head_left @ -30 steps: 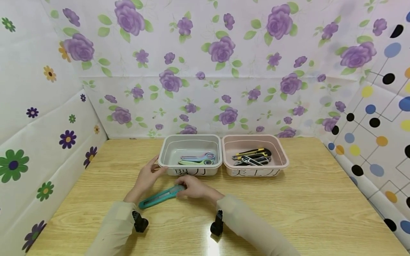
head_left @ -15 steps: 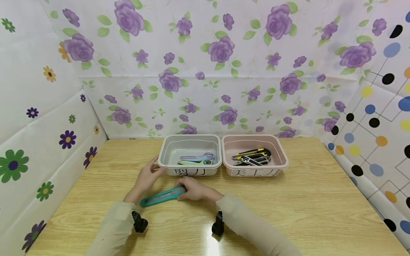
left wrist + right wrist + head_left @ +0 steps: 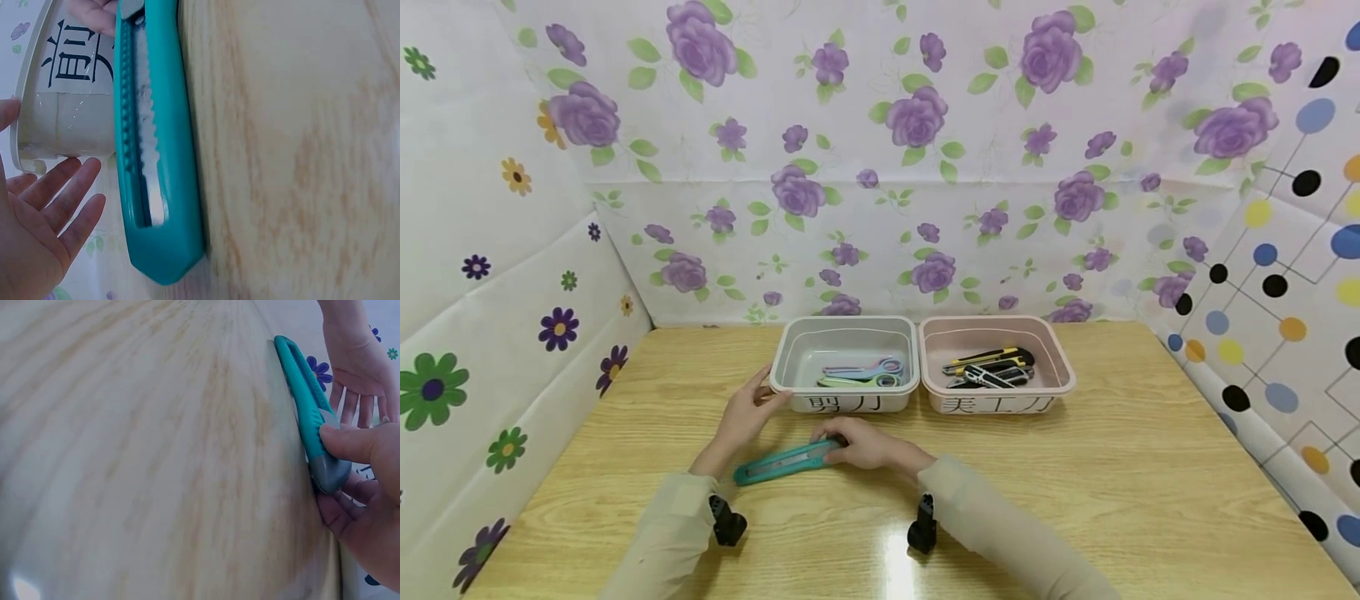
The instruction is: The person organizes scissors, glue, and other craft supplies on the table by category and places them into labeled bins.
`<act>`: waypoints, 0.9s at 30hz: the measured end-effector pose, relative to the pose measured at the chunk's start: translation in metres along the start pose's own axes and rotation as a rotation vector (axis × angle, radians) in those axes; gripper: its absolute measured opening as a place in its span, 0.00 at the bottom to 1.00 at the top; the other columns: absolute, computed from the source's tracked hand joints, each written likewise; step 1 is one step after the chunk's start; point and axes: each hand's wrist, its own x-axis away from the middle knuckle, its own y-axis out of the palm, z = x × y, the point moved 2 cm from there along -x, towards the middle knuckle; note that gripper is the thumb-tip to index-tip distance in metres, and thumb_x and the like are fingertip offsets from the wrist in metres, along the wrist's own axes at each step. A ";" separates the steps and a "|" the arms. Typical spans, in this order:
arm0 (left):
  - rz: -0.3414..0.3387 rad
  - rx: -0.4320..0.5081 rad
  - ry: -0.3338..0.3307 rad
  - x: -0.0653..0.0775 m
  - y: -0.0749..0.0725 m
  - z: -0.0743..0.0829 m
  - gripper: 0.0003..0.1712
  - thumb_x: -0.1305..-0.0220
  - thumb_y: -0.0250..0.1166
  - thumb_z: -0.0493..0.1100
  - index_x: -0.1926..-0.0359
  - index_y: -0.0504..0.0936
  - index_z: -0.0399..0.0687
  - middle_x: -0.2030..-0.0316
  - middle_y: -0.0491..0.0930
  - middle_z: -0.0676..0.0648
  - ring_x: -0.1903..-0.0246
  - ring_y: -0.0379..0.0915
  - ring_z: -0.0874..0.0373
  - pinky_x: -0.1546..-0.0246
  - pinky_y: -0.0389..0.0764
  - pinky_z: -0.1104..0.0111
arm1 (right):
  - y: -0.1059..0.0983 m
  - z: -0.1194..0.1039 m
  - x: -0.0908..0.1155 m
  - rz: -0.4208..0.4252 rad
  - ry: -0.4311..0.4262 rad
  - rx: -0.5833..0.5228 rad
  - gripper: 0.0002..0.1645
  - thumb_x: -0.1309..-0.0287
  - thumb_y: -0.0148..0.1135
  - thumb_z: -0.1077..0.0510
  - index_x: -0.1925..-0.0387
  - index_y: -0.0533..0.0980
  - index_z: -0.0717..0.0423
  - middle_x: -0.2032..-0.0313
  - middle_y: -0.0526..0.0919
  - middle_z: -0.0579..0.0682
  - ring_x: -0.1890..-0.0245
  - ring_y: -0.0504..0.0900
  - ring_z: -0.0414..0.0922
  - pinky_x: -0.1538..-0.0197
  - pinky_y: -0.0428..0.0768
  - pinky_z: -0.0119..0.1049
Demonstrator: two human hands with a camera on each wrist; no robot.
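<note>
A teal utility knife (image 3: 782,463) with a grey end lies slantwise low over the table, in front of the grey bin (image 3: 805,389). My right hand (image 3: 859,443) pinches its grey end; in the right wrist view the thumb (image 3: 350,444) presses beside the slider, fingers underneath. The blade shows in the slot of the knife body (image 3: 169,156) in the left wrist view. At the bin's front left corner, my left hand (image 3: 748,419) touches the rim with relaxed, spread fingers (image 3: 72,194). Pastel scissors (image 3: 861,381) lie inside that bin.
A pink bin (image 3: 1063,367) stands directly right of the grey one, with several utility knives (image 3: 992,377) in it. Both bins carry printed labels on their fronts. Patterned cloth walls rise behind and beside the wooden table (image 3: 1112,483).
My right hand has drawn the teal utility knife slightly to the right and towards me. My left hand has stayed at the grey bin's corner.
</note>
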 end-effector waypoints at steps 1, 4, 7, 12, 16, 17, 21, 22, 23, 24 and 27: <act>0.004 -0.002 -0.001 0.000 0.000 -0.001 0.38 0.38 0.59 0.50 0.32 0.55 0.45 0.46 0.72 0.33 0.48 0.71 0.43 0.53 0.75 0.52 | -0.001 0.000 0.001 -0.007 -0.009 -0.012 0.14 0.44 0.60 0.62 0.54 0.76 0.53 0.69 0.75 0.42 0.72 0.64 0.34 0.67 0.63 0.23; 0.012 -0.014 -0.004 0.000 0.000 -0.003 0.37 0.38 0.59 0.48 0.32 0.56 0.45 0.47 0.72 0.34 0.48 0.71 0.43 0.54 0.75 0.52 | -0.003 -0.001 0.005 -0.030 -0.017 -0.057 0.14 0.43 0.58 0.64 0.54 0.76 0.55 0.73 0.72 0.43 0.75 0.62 0.34 0.70 0.62 0.23; 0.015 -0.021 -0.005 0.000 0.000 -0.004 0.37 0.38 0.59 0.48 0.32 0.56 0.45 0.47 0.73 0.34 0.49 0.71 0.42 0.54 0.75 0.51 | -0.006 -0.001 0.010 -0.055 -0.013 -0.108 0.14 0.43 0.58 0.66 0.54 0.77 0.56 0.73 0.72 0.45 0.77 0.61 0.35 0.71 0.62 0.24; 0.018 -0.021 -0.004 0.000 0.000 -0.004 0.40 0.39 0.59 0.54 0.32 0.55 0.46 0.47 0.73 0.35 0.49 0.71 0.43 0.53 0.74 0.51 | -0.013 0.000 0.020 -0.099 0.007 -0.144 0.14 0.43 0.57 0.66 0.54 0.77 0.57 0.67 0.76 0.48 0.75 0.63 0.35 0.69 0.64 0.24; 0.014 -0.009 -0.007 -0.001 0.000 -0.004 0.40 0.40 0.59 0.55 0.31 0.55 0.47 0.48 0.74 0.35 0.49 0.72 0.44 0.53 0.74 0.52 | -0.021 0.000 0.029 -0.110 0.018 -0.133 0.15 0.43 0.57 0.67 0.53 0.77 0.57 0.63 0.78 0.49 0.72 0.65 0.36 0.67 0.65 0.24; 0.011 -0.010 -0.003 -0.001 0.000 -0.004 0.40 0.39 0.59 0.55 0.31 0.54 0.46 0.48 0.74 0.35 0.49 0.72 0.44 0.53 0.74 0.51 | -0.024 0.000 0.031 -0.105 0.015 -0.129 0.15 0.43 0.57 0.67 0.53 0.77 0.57 0.62 0.78 0.50 0.71 0.65 0.36 0.67 0.66 0.25; 0.007 0.002 -0.003 -0.001 0.000 -0.002 0.40 0.40 0.59 0.54 0.31 0.54 0.48 0.48 0.74 0.35 0.49 0.72 0.44 0.54 0.74 0.51 | -0.030 0.004 0.040 -0.068 0.030 -0.127 0.16 0.44 0.57 0.67 0.53 0.77 0.57 0.57 0.79 0.49 0.67 0.68 0.37 0.64 0.69 0.26; 0.007 0.007 -0.003 -0.001 0.000 -0.002 0.40 0.40 0.59 0.54 0.31 0.54 0.48 0.47 0.73 0.35 0.49 0.72 0.44 0.54 0.74 0.51 | -0.032 0.005 0.042 -0.058 0.031 -0.132 0.16 0.44 0.58 0.67 0.53 0.77 0.57 0.56 0.79 0.49 0.66 0.69 0.37 0.63 0.70 0.27; 0.004 0.011 0.000 -0.001 -0.001 -0.001 0.40 0.40 0.59 0.54 0.31 0.54 0.48 0.47 0.73 0.35 0.49 0.72 0.44 0.54 0.74 0.51 | -0.033 0.006 0.043 -0.047 0.034 -0.140 0.16 0.44 0.57 0.68 0.53 0.77 0.57 0.57 0.79 0.50 0.66 0.70 0.37 0.63 0.71 0.27; 0.004 0.017 -0.003 -0.001 -0.001 -0.001 0.40 0.40 0.60 0.55 0.31 0.54 0.48 0.47 0.73 0.35 0.49 0.72 0.44 0.54 0.74 0.51 | -0.035 0.007 0.046 -0.038 0.045 -0.150 0.16 0.44 0.57 0.68 0.53 0.77 0.57 0.57 0.79 0.50 0.66 0.70 0.38 0.63 0.71 0.27; -0.001 0.017 -0.005 0.000 -0.001 -0.001 0.41 0.40 0.59 0.55 0.31 0.54 0.48 0.46 0.72 0.35 0.48 0.71 0.44 0.53 0.74 0.51 | -0.040 0.008 0.051 -0.016 0.053 -0.173 0.15 0.44 0.57 0.68 0.53 0.77 0.57 0.60 0.79 0.50 0.66 0.71 0.39 0.64 0.73 0.29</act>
